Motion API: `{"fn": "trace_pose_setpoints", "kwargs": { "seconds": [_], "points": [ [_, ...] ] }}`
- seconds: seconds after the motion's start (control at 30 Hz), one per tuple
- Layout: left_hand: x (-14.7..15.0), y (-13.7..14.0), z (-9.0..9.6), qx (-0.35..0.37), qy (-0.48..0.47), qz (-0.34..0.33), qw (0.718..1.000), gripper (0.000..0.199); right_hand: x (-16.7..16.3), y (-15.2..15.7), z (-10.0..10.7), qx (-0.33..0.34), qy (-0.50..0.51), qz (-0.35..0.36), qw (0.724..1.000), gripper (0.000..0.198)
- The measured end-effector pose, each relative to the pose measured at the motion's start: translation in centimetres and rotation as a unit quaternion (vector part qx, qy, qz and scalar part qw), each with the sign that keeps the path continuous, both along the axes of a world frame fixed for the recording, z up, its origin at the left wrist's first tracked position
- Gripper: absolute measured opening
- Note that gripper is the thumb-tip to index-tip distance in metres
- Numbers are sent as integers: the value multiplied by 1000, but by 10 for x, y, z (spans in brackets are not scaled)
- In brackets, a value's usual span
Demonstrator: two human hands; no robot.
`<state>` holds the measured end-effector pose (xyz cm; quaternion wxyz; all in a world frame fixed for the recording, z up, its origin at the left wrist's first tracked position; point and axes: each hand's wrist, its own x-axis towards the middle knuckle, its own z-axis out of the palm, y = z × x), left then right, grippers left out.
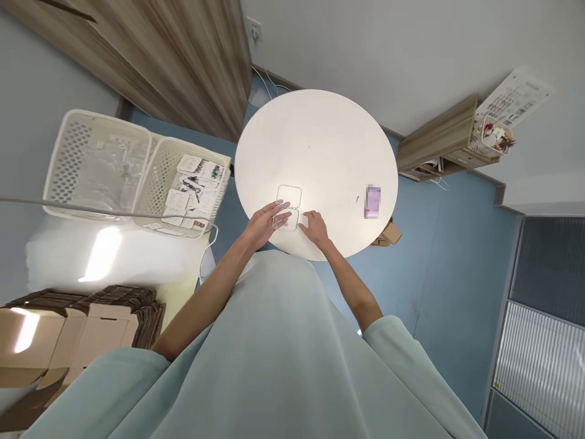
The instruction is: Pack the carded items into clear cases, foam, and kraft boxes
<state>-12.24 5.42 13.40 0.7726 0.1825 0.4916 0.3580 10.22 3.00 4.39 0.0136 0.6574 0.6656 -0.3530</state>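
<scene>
A small clear plastic case lies unfolded near the front edge of the round white table, its lid half and its base half joined in the middle. My left hand grips it from the left, with fingers reaching across the joint and over the base half. Just right of the base half is my right hand, fingers bent and thumb apart from them. Nothing shows between those fingers. Whether the right fingertips touch the case edge I cannot tell.
A blurred purple object lies at the table's right side, with a tiny dark piece beside it. Left of the table stand white baskets holding clear bags and printed cards. Folded cardboard boxes are stacked at lower left.
</scene>
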Motion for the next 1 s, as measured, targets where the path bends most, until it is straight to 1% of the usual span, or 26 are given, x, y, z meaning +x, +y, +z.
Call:
{"fn": "trace_pose_setpoints", "kwargs": {
  "seconds": [0.1, 0.2, 0.3, 0.37, 0.43, 0.47, 0.53, 0.6, 0.7, 0.77, 0.87, 0.93, 1.0],
  "points": [
    [-34, -1, 0, 16, -4, 33, 999, 56, -38, 0, -4, -30, -33, 35, 998, 51],
    [-65, -2, 1, 31, -23, 70, 997, 53, -68, 3, -5, -46, -71, 46, 995, 54],
    [-89, -3, 4, 39, -38, 103, 993, 50, -88, 7, 0, -40, -93, 11, 995, 45],
    [-100, -4, 8, 35, -46, 124, 991, 47, -97, 11, 6, -32, -73, -30, 996, 36],
    [-108, -5, 12, 28, -54, 140, 988, 43, -103, 14, 11, -35, -72, -58, 995, 34],
    [-111, -6, 13, 26, -58, 145, 987, 41, -105, 15, 13, -41, -88, -63, 993, 34],
    [-114, -6, 15, 25, -66, 150, 986, 38, -106, 16, 15, -59, -132, -59, 988, 37],
    [-114, -7, 14, 24, -77, 152, 985, 36, -104, 13, 16, -71, -146, -52, 985, 34],
    [-109, -7, 11, 18, -98, 152, 983, 36, -95, 8, 17, -71, -131, -49, 988, 19],
    [-102, -6, 8, 13, -111, 150, 982, 35, -84, 6, 23, -58, -120, -55, 990, 13],
    [-88, -6, 4, 2, -124, 145, 982, 33, -61, 6, 40, -4, -75, -89, 993, 13],
    [-76, -6, 2, -3, -130, 142, 981, 30, -46, 10, 59, 56, -24, -127, 990, 17],
    [-64, -6, -1, -5, -136, 137, 981, 29, -35, 14, 82, 120, 31, -169, 978, 22]
  ]
}}
